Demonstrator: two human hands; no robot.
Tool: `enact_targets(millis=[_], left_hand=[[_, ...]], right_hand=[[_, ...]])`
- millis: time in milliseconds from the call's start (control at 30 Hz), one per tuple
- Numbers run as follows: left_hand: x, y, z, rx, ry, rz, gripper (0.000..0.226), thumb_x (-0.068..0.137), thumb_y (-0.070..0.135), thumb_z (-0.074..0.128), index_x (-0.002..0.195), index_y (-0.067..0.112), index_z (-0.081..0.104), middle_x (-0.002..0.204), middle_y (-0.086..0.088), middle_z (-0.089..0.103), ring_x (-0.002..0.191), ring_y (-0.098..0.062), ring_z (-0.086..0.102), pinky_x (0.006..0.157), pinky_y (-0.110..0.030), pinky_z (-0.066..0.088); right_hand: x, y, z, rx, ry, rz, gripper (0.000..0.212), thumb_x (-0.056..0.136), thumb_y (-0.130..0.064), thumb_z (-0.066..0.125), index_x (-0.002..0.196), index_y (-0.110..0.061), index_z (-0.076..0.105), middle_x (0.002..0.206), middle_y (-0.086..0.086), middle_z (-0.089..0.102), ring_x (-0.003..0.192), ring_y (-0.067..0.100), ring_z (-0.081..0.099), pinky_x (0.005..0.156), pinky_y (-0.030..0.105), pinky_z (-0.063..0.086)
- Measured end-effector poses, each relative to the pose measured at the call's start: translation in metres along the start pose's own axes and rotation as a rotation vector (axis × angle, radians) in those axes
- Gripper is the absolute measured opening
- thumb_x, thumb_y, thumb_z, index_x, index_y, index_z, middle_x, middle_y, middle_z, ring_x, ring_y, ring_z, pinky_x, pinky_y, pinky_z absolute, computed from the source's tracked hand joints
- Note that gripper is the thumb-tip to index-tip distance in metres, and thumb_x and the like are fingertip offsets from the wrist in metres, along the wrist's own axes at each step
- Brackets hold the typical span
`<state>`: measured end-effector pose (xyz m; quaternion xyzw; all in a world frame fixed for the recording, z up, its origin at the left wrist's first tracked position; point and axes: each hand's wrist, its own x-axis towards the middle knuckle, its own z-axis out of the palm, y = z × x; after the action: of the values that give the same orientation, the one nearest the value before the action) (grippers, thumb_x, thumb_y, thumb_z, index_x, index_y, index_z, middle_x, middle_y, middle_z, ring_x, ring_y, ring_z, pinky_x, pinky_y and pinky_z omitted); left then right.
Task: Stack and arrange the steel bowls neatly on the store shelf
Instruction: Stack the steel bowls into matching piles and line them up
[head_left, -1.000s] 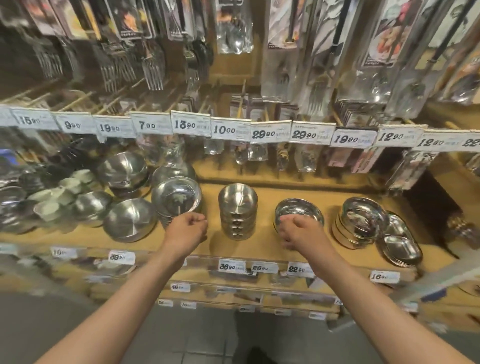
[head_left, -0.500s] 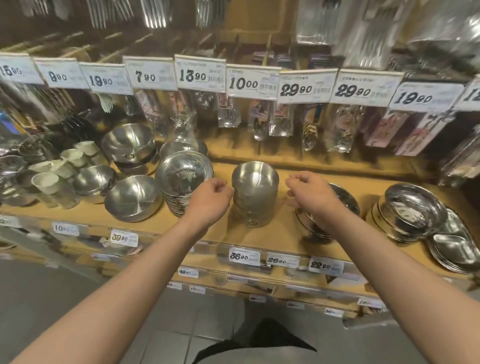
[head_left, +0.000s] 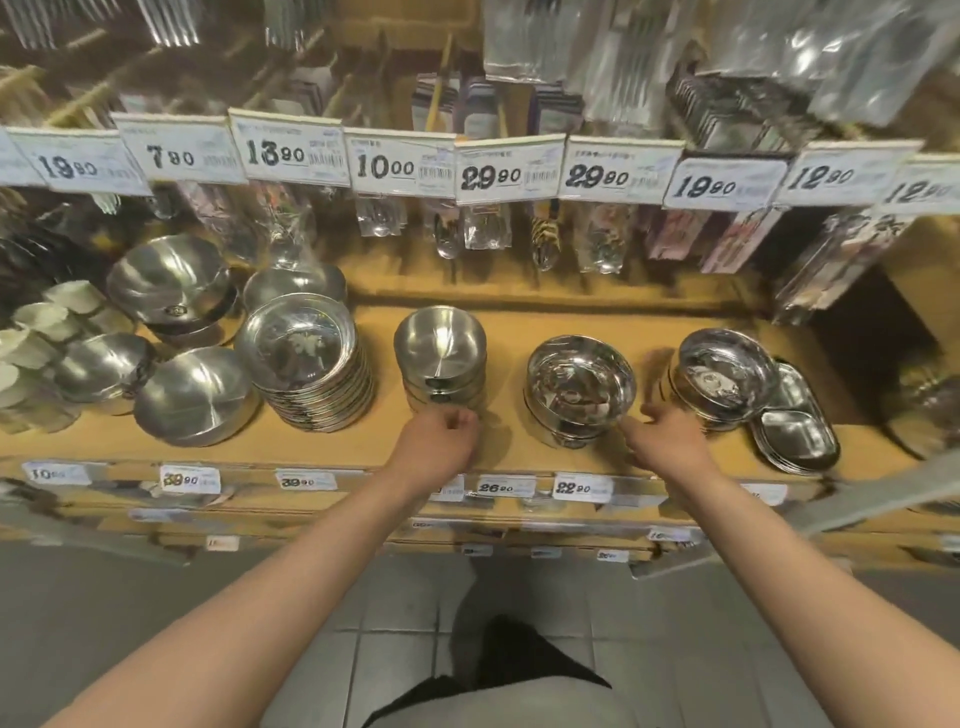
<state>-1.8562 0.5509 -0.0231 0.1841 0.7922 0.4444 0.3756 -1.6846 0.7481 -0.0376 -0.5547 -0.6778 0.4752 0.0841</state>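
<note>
Steel bowls sit all along the wooden shelf (head_left: 519, 322), so going left to right: a cluster of pale cups (head_left: 47, 332) at the far left, then a few loose big bowls (head_left: 195, 395), one tipped on its side, which we'd guess are the ones still needing sorting. Next is a tall stack of flat plates (head_left: 306, 364), leaning a bit. Then the nested small bowl stack (head_left: 440, 358), standing straight. Our left hand (head_left: 436, 452) is right at its base, fingers curled in, maybe pinching the bottom bowl's rim, but honestly we can't tell if it's actually got hold of anything. Right of that is the shallow bowl stack (head_left: 579, 387), top one slightly tilted, and our right hand (head_left: 667, 441) is just beside its lower right edge, fingers loosely out, seemingly touching or nudging rather than gripping. Probably we're squaring these two piles up near the front edge. Past that, a stack of round dishes (head_left: 727, 374) with divided trays (head_left: 795, 426) leaning against it. Compared with half a second ago, both hands have dropped from up around the rims down to the bases, and the right hand has slid from over the shallow stack to its right side.
</note>
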Motion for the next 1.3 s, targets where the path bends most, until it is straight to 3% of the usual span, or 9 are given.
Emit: enact_targets(millis=[67, 167, 267, 433, 633, 800, 933, 1100, 1300], left_hand=[[0.006, 0.008, 0.016, -0.014, -0.031, -0.022, 0.011, 0.093, 0.018, 0.061, 0.097, 0.016, 0.071, 0.091, -0.003, 0.068, 0.083, -0.025, 0.07, 0.088, -0.046, 0.06], [0.022, 0.02, 0.042, 0.041, -0.043, -0.014, 0.05, 0.097, 0.031, 0.062, 0.141, 0.009, 0.054, 0.098, 0.004, 0.067, 0.101, -0.028, 0.071, 0.094, -0.049, 0.058], [0.036, 0.029, 0.063, 0.074, -0.017, -0.024, 0.07, 0.097, 0.045, 0.057, 0.154, 0.01, 0.037, 0.132, -0.006, 0.063, 0.115, -0.03, 0.065, 0.103, -0.047, 0.052], [0.048, 0.026, 0.084, 0.062, 0.035, -0.028, 0.025, 0.099, 0.038, 0.055, 0.116, 0.022, 0.061, 0.115, -0.002, 0.072, 0.096, -0.019, 0.069, 0.093, -0.044, 0.057], [0.05, 0.035, 0.091, 0.064, 0.084, -0.051, 0.017, 0.1, 0.03, 0.056, 0.084, 0.027, 0.062, 0.083, 0.001, 0.074, 0.068, -0.016, 0.07, 0.065, -0.033, 0.058], [0.044, 0.044, 0.091, -0.028, 0.0, -0.135, 0.018, 0.101, 0.031, 0.056, 0.1, 0.016, 0.066, 0.105, -0.014, 0.075, 0.092, -0.032, 0.072, 0.087, -0.048, 0.058], [0.025, 0.046, 0.07, -0.006, -0.019, -0.131, 0.064, 0.097, 0.042, 0.06, 0.147, 0.005, 0.046, 0.133, -0.01, 0.064, 0.112, -0.024, 0.065, 0.1, -0.039, 0.053], [-0.007, 0.027, 0.008, -0.184, 0.019, -0.085, 0.011, 0.098, 0.025, 0.062, 0.096, 0.022, 0.073, 0.092, 0.009, 0.071, 0.094, -0.014, 0.067, 0.097, -0.042, 0.058], [-0.029, -0.009, -0.096, -0.275, 0.171, -0.073, 0.015, 0.1, 0.016, 0.059, 0.092, 0.018, 0.072, 0.088, 0.007, 0.073, 0.084, -0.011, 0.069, 0.079, -0.03, 0.06]], right_hand=[[0.005, 0.001, 0.002, -0.015, -0.01, -0.029, 0.065, 0.093, -0.034, 0.064, 0.146, -0.002, 0.044, 0.125, 0.018, 0.065, 0.114, 0.036, 0.063, 0.099, 0.053, 0.051], [0.018, -0.002, 0.004, -0.061, -0.008, -0.089, 0.051, 0.096, -0.033, 0.061, 0.137, -0.004, 0.053, 0.109, 0.016, 0.071, 0.105, 0.035, 0.066, 0.095, 0.054, 0.052], [0.029, -0.002, 0.005, -0.115, 0.006, -0.109, 0.041, 0.096, -0.032, 0.06, 0.128, -0.007, 0.06, 0.106, 0.011, 0.072, 0.102, 0.033, 0.065, 0.094, 0.05, 0.053], [0.036, 0.004, 0.001, -0.158, 0.01, -0.153, 0.031, 0.092, -0.03, 0.063, 0.12, -0.017, 0.065, 0.085, 0.0, 0.068, 0.08, 0.022, 0.06, 0.066, 0.028, 0.042], [0.046, 0.003, -0.004, -0.179, -0.034, -0.162, 0.032, 0.092, -0.028, 0.065, 0.121, -0.014, 0.065, 0.1, 0.007, 0.073, 0.096, 0.027, 0.065, 0.081, 0.033, 0.048], [0.046, 0.001, -0.01, -0.19, -0.059, -0.161, 0.035, 0.096, -0.033, 0.061, 0.124, -0.012, 0.062, 0.097, 0.005, 0.067, 0.089, 0.025, 0.055, 0.078, 0.034, 0.041], [0.026, -0.011, -0.019, -0.222, 0.035, -0.236, 0.04, 0.095, -0.036, 0.062, 0.114, 0.0, 0.058, 0.075, -0.001, 0.056, 0.077, 0.027, 0.052, 0.065, 0.034, 0.036], [-0.012, -0.056, 0.005, -0.183, 0.072, -0.481, 0.034, 0.095, -0.027, 0.062, 0.119, -0.003, 0.061, 0.096, 0.005, 0.064, 0.088, 0.026, 0.056, 0.076, 0.033, 0.04], [-0.057, -0.111, 0.076, -0.039, -0.237, -0.547, 0.033, 0.096, -0.025, 0.063, 0.127, -0.014, 0.061, 0.105, -0.005, 0.065, 0.102, 0.016, 0.062, 0.094, 0.033, 0.048]])
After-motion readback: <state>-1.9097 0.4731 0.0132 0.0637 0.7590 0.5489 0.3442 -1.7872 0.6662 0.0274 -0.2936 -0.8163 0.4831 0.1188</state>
